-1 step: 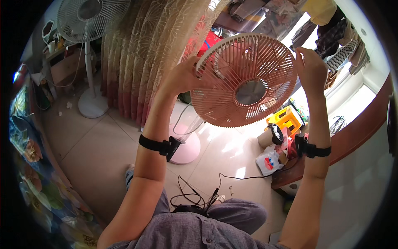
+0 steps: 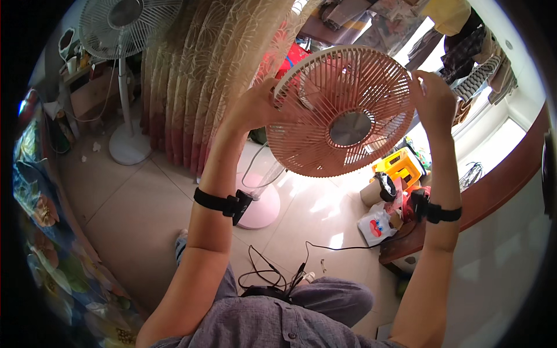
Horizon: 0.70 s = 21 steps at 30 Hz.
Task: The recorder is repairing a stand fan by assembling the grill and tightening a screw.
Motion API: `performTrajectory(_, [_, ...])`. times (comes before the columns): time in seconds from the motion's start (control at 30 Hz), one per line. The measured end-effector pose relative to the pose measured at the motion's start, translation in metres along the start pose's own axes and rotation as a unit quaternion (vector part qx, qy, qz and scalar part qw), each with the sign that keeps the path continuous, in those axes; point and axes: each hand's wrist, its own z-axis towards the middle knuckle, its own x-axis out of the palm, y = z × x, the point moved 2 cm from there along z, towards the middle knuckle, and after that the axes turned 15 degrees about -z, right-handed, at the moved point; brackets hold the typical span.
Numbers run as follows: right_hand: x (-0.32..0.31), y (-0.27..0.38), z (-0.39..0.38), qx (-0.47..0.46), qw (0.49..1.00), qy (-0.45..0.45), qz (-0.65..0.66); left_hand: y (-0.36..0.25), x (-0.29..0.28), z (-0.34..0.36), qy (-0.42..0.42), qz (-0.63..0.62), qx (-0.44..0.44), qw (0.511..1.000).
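Note:
A standing fan with a pinkish round grille [image 2: 307, 142] and a grey centre disc [image 2: 351, 129] is in front of me, its face tilted up. Its pale round base [image 2: 259, 209] rests on the tiled floor. My left hand [image 2: 259, 107] holds the grille's left rim, thumb and fingers curled about the edge. At the right rim, my right hand [image 2: 435, 103] has its fingers drawn together in a pinch on the edge. The exact grip of its fingertips is partly hidden.
A second white fan [image 2: 123, 87] stands left, beside a patterned curtain [image 2: 203, 75]. To the right are a yellow stool [image 2: 401, 166], a bin [image 2: 374, 190], a white plastic bag [image 2: 376, 223] and a brown ledge [image 2: 493, 194]. Black cables [image 2: 270, 272] trail near my legs.
My right hand has shifted very slightly down and left at the rim. The grille and my left hand look nearly unmoved.

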Motion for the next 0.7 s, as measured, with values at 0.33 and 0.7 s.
performTrajectory(0.33, [0.008,0.047,-0.037,-0.027,0.996,-0.015,0.084,-0.005,0.001,-0.001,0.002,0.009,-0.004,1.0])
performTrajectory(0.7, [0.012,0.026,0.005,-0.044,0.994,0.096,-0.008,-0.001,0.004,0.001,0.0,0.023,0.016,1.0])
